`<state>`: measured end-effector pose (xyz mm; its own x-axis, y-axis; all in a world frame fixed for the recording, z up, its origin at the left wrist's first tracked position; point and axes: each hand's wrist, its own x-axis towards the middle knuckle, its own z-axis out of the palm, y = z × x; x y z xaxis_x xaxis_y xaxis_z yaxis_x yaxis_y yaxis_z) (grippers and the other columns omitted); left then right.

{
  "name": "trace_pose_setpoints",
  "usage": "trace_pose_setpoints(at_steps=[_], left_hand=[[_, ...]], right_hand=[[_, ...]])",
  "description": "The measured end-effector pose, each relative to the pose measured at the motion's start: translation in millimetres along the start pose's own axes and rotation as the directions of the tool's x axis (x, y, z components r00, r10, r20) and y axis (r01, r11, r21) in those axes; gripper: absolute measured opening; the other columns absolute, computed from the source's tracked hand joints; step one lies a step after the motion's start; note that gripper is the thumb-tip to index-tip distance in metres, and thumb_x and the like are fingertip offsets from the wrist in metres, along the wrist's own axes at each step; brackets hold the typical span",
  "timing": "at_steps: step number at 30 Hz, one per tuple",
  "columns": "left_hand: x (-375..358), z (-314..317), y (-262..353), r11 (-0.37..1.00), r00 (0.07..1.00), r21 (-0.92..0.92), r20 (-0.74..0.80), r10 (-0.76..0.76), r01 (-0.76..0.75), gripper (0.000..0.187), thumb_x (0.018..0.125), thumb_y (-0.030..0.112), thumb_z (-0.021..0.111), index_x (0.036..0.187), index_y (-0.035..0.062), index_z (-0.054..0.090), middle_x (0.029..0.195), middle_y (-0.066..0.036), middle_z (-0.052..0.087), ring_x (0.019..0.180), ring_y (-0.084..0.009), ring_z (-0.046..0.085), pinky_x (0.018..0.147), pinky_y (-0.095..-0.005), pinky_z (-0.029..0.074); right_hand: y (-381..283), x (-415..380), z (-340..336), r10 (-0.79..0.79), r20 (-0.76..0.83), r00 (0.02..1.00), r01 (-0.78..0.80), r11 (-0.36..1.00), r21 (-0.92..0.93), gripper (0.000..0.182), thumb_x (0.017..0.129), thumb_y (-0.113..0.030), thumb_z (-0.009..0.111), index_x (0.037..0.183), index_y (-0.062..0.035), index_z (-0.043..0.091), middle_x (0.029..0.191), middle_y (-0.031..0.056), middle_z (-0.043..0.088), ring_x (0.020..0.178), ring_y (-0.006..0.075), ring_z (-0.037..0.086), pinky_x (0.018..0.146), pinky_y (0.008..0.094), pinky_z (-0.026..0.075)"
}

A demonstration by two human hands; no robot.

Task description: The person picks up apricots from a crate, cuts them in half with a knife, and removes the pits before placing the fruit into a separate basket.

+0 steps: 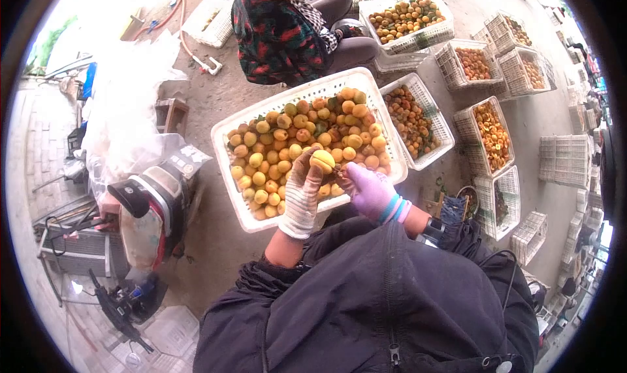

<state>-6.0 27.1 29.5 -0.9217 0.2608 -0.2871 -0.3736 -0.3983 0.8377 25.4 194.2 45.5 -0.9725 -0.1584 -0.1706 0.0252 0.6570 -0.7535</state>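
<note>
My left hand (302,200), in a whitish work glove with stained fingertips, is closed on a yellow apricot (322,161) held up over the crate. Close beside the fruit is my right hand (371,191), in a purple glove with a blue-striped cuff. Its fingers are pinched together, and something small and dark shows at their tips, too small to name. Below both hands a white plastic crate (225,177) holds many yellow-orange apricots (300,121) with a few leaves among them.
A seated person (281,36) works just beyond the crate. Another crate of apricots (418,121) adjoins mine on the right, with several more crates (483,138) farther right. A scooter (153,210) stands at left, near plastic sheeting (130,92).
</note>
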Motion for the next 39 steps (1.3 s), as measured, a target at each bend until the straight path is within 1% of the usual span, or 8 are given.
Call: trace_pose_setpoints(at_steps=[3,11,14,19,23,32,35,39], left_hand=[[-0.8,1.5,-5.3,0.999,0.998,-0.026,-0.048,-0.046,0.044,0.064,0.089,0.044,0.063,0.136,0.0064,0.042,0.111,-0.009,0.06,0.096,-0.0185,0.063,0.085,-0.0312,0.054],[8.6,-2.1,-23.2,0.987,0.997,0.147,0.037,0.064,-0.068,0.056,0.087,0.022,0.071,0.133,0.0071,0.044,0.107,-0.003,0.057,0.095,-0.0116,0.057,0.084,-0.0252,0.049],[7.1,0.4,-22.1,0.995,0.998,-0.091,-0.041,-0.038,0.034,0.057,0.09,0.042,0.064,0.13,0.0071,0.045,0.1,-0.005,0.06,0.091,-0.0137,0.061,0.083,-0.028,0.051],[8.5,-0.2,-21.6,0.954,0.992,-0.277,-0.029,-0.123,0.111,0.052,0.091,0.04,0.063,0.128,0.0081,0.044,0.098,-0.005,0.058,0.086,-0.0155,0.06,0.081,-0.0304,0.052],[11.4,0.4,-30.2,0.998,0.997,0.013,-0.049,0.06,-0.059,0.054,0.089,0.045,0.064,0.124,0.008,0.048,0.1,-0.007,0.062,0.091,-0.0157,0.062,0.082,-0.0301,0.052],[7.9,8.5,-24.0,0.801,0.973,-0.562,0.024,-0.231,0.204,0.06,0.087,0.06,0.054,0.111,0.0056,0.06,0.113,-0.017,0.066,0.104,-0.0276,0.063,0.092,-0.039,0.05],[7.4,2.0,-22.1,0.804,0.973,-0.57,-0.03,-0.229,0.171,0.062,0.086,0.06,0.055,0.111,0.0031,0.059,0.11,-0.016,0.067,0.105,-0.0284,0.063,0.094,-0.0414,0.051],[5.3,-6.5,-40.3,0.88,0.975,-0.449,-0.073,-0.211,0.157,0.059,0.087,0.057,0.057,0.116,0.0061,0.057,0.103,-0.01,0.066,0.097,-0.0228,0.065,0.085,-0.0349,0.053]], right_hand=[[3.8,-0.9,1.8,-0.005,-0.021,1.0,0.004,1.0,-0.025,0.023,0.096,-0.029,0.051,0.097,-0.0069,0.051,0.081,0.0202,0.061,0.078,0.0407,0.061,0.065,0.0488,0.047],[6.0,0.7,0.8,0.048,0.032,0.998,-0.048,0.999,-0.009,0.016,0.093,-0.023,0.054,0.098,-0.0082,0.052,0.082,0.0194,0.062,0.078,0.0402,0.062,0.066,0.0487,0.048],[3.7,1.1,-0.4,0.049,0.031,0.998,-0.049,0.999,-0.019,0.014,0.092,-0.022,0.054,0.098,-0.0083,0.052,0.082,0.0193,0.062,0.078,0.0401,0.062,0.066,0.0484,0.048],[3.4,1.1,-0.4,0.032,0.037,0.999,-0.031,0.999,-0.04,0.014,0.092,-0.019,0.054,0.097,-0.0074,0.051,0.084,0.0194,0.062,0.079,0.0404,0.062,0.066,0.0486,0.048],[1.0,1.8,-1.4,0.069,0.056,0.996,-0.066,0.997,-0.05,0.012,0.092,-0.017,0.054,0.097,-0.0069,0.05,0.084,0.0202,0.061,0.08,0.0408,0.062,0.066,0.0487,0.047],[8.1,-5.2,-0.6,-0.006,-0.002,1.0,0.006,0.998,-0.063,0.019,0.092,-0.023,0.057,0.091,-0.0054,0.05,0.081,0.0208,0.062,0.079,0.0431,0.06,0.066,0.0496,0.046],[22.4,-14.9,-5.5,-0.08,0.002,0.997,0.08,0.995,-0.065,0.02,0.09,-0.023,0.062,0.092,-0.0059,0.052,0.077,0.0165,0.061,0.074,0.0361,0.063,0.064,0.0426,0.048],[42.2,-23.1,-1.7,0.151,-0.002,0.988,-0.141,0.927,0.347,0.031,0.086,-0.027,0.072,0.099,-0.0043,0.055,0.08,0.0039,0.063,0.074,0.0121,0.06,0.065,0.0291,0.049]])
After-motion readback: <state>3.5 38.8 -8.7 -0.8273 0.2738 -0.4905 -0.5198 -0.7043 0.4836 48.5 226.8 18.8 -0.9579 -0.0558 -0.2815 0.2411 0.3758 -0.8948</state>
